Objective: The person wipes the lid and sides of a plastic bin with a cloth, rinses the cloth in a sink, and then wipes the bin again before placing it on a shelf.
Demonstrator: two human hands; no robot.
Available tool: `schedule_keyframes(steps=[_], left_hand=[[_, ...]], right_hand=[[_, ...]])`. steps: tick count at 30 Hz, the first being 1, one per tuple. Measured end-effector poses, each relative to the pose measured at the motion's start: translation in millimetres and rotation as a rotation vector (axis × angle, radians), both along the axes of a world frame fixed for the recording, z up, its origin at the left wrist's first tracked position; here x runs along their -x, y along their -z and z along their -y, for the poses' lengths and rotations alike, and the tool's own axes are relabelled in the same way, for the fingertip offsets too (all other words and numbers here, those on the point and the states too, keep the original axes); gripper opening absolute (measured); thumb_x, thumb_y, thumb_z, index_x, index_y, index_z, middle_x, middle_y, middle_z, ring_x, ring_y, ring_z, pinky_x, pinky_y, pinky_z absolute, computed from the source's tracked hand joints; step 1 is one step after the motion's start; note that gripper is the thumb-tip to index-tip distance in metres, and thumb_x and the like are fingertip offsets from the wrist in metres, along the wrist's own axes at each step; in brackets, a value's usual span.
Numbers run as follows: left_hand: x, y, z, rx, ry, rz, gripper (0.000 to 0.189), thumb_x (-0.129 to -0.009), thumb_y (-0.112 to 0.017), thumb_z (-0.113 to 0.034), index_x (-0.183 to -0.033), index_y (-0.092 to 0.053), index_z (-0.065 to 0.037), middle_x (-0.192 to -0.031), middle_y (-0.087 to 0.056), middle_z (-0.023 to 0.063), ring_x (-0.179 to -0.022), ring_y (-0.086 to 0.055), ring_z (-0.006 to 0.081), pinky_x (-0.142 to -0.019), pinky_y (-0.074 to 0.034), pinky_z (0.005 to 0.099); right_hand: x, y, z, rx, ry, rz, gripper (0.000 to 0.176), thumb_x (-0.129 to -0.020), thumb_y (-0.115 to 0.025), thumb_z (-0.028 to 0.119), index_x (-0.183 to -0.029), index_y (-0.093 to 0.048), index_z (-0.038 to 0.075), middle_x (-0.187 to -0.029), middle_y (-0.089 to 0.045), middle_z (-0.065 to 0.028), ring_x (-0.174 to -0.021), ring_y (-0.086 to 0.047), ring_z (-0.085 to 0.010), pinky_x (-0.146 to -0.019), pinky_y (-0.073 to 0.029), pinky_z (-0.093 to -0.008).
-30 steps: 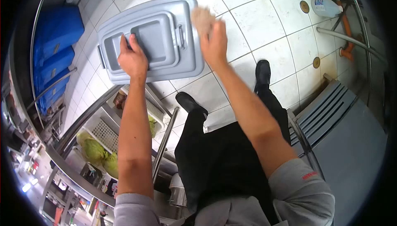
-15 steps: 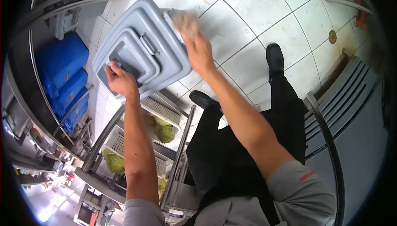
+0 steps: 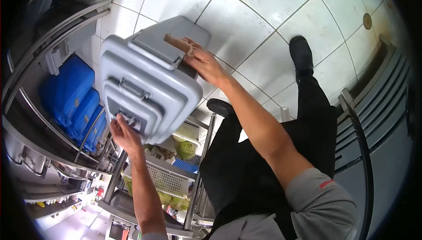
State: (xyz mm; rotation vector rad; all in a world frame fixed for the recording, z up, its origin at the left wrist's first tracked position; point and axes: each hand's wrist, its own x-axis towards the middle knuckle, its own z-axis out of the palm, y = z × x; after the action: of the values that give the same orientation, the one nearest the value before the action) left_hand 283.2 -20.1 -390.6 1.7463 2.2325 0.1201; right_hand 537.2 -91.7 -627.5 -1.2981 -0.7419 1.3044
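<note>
A large grey plastic bin (image 3: 162, 88) with a stepped front and a metal latch is tilted before me. My left hand (image 3: 126, 135) grips it at the recess in its smallest step, thumb over the edge and the other fingers partly hidden. My right hand (image 3: 205, 64) holds a folded brown cloth (image 3: 177, 43) against the bin's upper right side, beside a raised flap (image 3: 156, 51).
Blue covered stacks (image 3: 66, 88) sit on a metal rack at the left. Below the bin stands a metal trolley with white perforated crates (image 3: 165, 180) of green leafy vegetables (image 3: 185, 148). A slatted grey metal unit (image 3: 373, 117) is at the right, above white floor tiles (image 3: 246, 16).
The bin has turned and tipped, so more of its upper side shows. My left hand has moved lower with it. The cloth, blurred before, now shows clearly in my right hand.
</note>
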Motion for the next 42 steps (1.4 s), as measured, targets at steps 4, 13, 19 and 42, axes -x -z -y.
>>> schedule_keyframes(steps=[4, 13, 19, 42], left_hand=[[16.9, 10.5, -0.9, -0.174, 0.221, -0.086, 0.055, -0.102, -0.063, -0.039, -0.131, -0.042, 0.002, -0.138, -0.04, 0.0232, -0.132, -0.04, 0.0332, -0.11, -0.032, 0.0493], [105.6, 24.6, -31.8, -0.118, 0.944, -0.347, 0.063, -0.109, -0.042, -0.037, -0.157, -0.03, 0.002, -0.159, -0.029, 0.0292, -0.145, -0.038, 0.0425, -0.12, -0.03, 0.0494], [37.6, 31.9, -37.5, -0.109, -0.036, 0.442, 0.06, -0.106, -0.051, -0.035, -0.154, -0.039, 0.0, -0.15, -0.044, 0.0224, -0.131, -0.05, 0.0303, -0.111, -0.041, 0.0413], [88.3, 26.3, -49.5, -0.027, 0.198, 0.194, 0.053, -0.105, -0.036, -0.025, -0.144, -0.039, 0.01, -0.146, -0.043, 0.0225, -0.131, -0.043, 0.0314, -0.114, -0.03, 0.0371]], right_hand=[[1.4, 94.5, -68.9, 0.195, -0.436, 0.138, 0.047, -0.107, -0.043, 0.041, -0.139, -0.059, 0.01, -0.152, -0.051, -0.0143, -0.149, -0.033, -0.0384, -0.125, -0.019, -0.0474], [28.4, 167.1, -174.8, 0.015, -0.462, 0.174, 0.032, -0.106, -0.041, 0.026, -0.128, -0.06, 0.011, -0.128, -0.067, -0.015, -0.12, -0.063, -0.033, -0.103, -0.051, -0.0416], [73.3, 167.2, -20.9, 0.279, 0.205, 0.317, 0.038, -0.107, -0.04, 0.018, -0.139, -0.055, 0.004, -0.133, -0.062, -0.0238, -0.122, -0.059, -0.0406, -0.104, -0.048, -0.0432], [93.5, 47.7, -4.7, 0.315, -0.106, 0.167, 0.027, -0.103, -0.055, 0.019, -0.123, -0.068, 0.007, -0.142, -0.058, -0.02, -0.143, -0.042, -0.0359, -0.123, -0.027, -0.049]])
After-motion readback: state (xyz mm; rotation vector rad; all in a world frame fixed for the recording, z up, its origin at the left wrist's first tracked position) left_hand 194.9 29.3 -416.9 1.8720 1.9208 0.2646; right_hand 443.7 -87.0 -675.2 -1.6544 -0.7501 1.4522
